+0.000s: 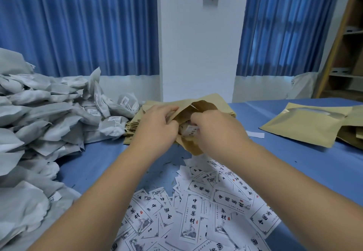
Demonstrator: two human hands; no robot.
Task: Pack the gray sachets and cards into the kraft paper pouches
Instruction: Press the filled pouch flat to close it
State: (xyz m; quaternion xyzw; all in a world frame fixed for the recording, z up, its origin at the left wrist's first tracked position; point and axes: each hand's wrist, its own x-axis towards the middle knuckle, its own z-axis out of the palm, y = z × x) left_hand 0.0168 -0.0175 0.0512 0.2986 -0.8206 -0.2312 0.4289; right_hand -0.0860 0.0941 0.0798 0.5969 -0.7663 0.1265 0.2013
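At frame centre, your left hand [157,127] pinches the rim of the light, easily creased kraft paper pouch [193,148]; your right hand [216,130] curls round the soft sachet [187,130].

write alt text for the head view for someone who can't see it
Two hands work at an open kraft pouch over a blue table: the left hand holds its mouth, the right hand tucks a pale sachet inside. Gray sachets pile left; printed cards lie scattered nearest.
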